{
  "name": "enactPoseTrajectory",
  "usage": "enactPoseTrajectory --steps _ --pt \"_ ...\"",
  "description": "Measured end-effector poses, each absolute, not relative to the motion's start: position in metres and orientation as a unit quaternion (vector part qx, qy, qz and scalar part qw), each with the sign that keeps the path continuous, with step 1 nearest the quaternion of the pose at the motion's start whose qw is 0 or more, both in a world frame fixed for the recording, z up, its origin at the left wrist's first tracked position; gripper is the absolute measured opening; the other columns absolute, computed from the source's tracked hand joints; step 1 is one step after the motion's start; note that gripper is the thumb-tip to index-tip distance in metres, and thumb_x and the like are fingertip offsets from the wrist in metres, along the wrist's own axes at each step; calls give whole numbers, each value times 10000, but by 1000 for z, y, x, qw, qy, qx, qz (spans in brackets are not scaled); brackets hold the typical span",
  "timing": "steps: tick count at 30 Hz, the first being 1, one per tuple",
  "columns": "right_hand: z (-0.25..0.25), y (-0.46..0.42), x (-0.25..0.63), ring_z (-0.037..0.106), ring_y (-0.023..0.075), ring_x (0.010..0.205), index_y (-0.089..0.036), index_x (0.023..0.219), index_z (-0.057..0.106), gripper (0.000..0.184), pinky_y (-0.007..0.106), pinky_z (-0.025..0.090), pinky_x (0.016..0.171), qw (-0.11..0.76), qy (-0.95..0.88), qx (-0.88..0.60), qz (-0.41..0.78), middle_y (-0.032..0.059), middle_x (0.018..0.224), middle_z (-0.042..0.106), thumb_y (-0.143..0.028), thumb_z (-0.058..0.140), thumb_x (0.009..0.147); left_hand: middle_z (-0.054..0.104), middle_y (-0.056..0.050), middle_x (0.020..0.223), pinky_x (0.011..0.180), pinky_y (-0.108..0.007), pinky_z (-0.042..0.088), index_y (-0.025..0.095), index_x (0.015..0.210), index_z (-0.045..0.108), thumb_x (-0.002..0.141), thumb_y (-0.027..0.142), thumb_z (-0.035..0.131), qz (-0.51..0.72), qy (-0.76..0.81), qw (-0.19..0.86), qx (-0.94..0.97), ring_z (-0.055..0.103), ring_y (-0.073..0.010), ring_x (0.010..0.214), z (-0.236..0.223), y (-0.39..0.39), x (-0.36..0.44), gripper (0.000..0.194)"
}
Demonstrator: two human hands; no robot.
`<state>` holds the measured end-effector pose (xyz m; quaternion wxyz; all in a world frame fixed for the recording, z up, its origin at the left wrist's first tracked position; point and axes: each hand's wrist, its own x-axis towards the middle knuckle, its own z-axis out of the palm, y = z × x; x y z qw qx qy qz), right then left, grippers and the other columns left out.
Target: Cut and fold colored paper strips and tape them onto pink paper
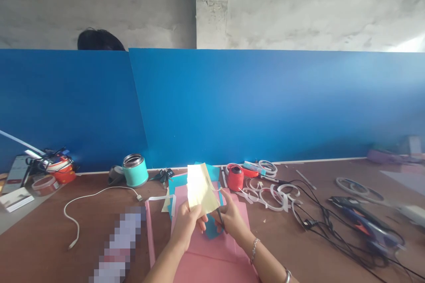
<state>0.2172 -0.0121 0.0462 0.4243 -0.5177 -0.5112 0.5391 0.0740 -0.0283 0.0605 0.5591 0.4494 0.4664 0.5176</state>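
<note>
My left hand [185, 223] pinches the lower edge of a pale yellow sheet of paper [201, 188], which stands up in front of me. Close by on the right, my right hand [231, 217] is closed around dark-handled scissors [221, 220]; their blades are mostly hidden by the paper and fingers. Beneath both hands lie pink paper sheets [206, 260]. Among them are blue-green sheets [214, 232], partly covered by the yellow paper and my hands.
A turquoise metal cup [135, 171] and a white cable [96, 193] are on the left. Behind the sheets stands a red container [235, 179]. White strip loops [274, 199], black cables [327, 221] and a dark blue tool [368, 225] spread rightward. A blue partition [252, 106] closes the back.
</note>
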Motion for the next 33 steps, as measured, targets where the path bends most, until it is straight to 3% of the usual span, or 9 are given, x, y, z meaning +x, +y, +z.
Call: enactPoseTrajectory --steps 12,22,33 --pt "41 -10 219 469 111 348 -102 1381 168 855 173 262 320 414 -536 -513 527 -94 452 514 -301 576 656 562 -5 494 385 -217 373 144 533 546 654 248 508 519 455 563 454 465 -91 362 55 -26 72 163" --pt "35 -7 220 514 136 354 -125 1420 -1 963 166 280 314 443 -524 -500 529 -123 419 488 -155 475 582 553 3 467 369 -211 361 150 537 527 645 211 473 496 455 569 472 462 -92 349 63 -32 77 136" --pt "37 -8 220 478 117 349 -119 1421 52 934 171 267 323 455 -521 -493 528 -116 430 482 -181 471 588 551 3 462 353 -205 361 149 547 527 641 213 475 497 453 578 462 461 -91 344 64 -32 79 126"
